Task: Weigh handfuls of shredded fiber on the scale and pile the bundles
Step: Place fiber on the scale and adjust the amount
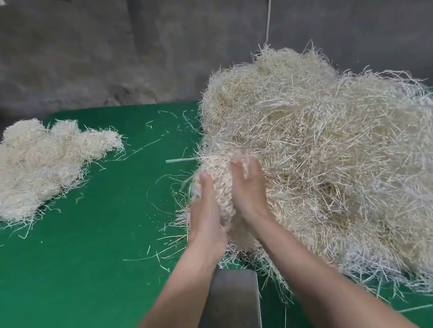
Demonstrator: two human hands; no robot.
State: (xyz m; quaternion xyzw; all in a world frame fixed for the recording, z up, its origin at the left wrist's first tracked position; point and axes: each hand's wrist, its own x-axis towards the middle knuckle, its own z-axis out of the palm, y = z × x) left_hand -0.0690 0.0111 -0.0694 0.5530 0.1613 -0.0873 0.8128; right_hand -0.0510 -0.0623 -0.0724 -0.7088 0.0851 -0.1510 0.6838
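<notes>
Above grey steel scale platform [233, 304], left hand [206, 218] and right hand [248, 190] clasping pale shredded-fiber handful [221, 188] in curled fingers [235, 165], tan fiber heap [337, 158] lying right of it

The person's left hand [206, 215] and right hand [248, 190] are bare. Behind each hand a bare, slender forearm [314, 276] runs back to the lower edge of view, uncovered along its whole visible length. The fingertips are motion-blurred, so nails and finer marks cannot be made out.
</notes>
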